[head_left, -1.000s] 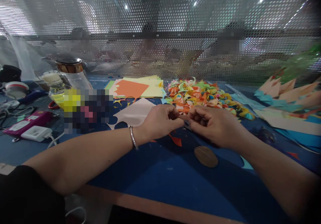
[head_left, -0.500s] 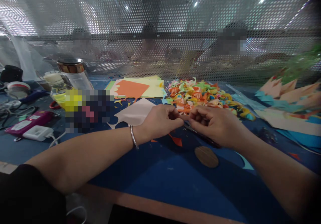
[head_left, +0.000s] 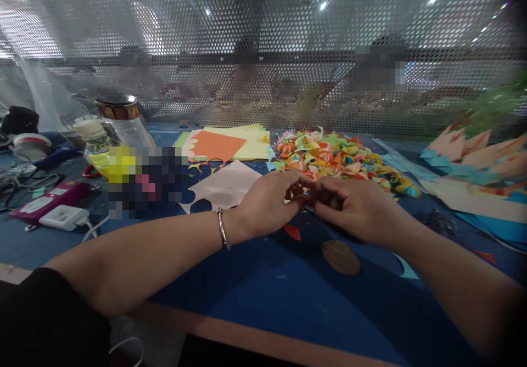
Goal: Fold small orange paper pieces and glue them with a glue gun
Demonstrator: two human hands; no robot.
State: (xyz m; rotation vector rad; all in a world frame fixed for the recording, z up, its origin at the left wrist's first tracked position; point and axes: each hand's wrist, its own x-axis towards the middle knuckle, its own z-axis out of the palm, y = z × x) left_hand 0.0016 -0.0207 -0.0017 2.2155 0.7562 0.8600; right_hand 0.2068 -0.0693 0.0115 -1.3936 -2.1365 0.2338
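My left hand, with a silver bangle at the wrist, meets my right hand over the blue table. The fingers of both are curled in a pinch, their tips together, around something too small and hidden to name. Just behind them lies a heap of colourful folded paper pieces. A pale pink cut sheet is beside my left hand. Nearer to me are a brown oval disc and an orange paper scrap.
Orange paper tops a yellow stack at the back. Left stand a glass jar, a bottle and a magenta power strip. Spiky folded paper is at right. People show behind the perforated screen.
My left hand has shifted slightly right and its fingers have arched more. My right hand's fingers have drawn closer to it, and the gap between the hands has narrowed.
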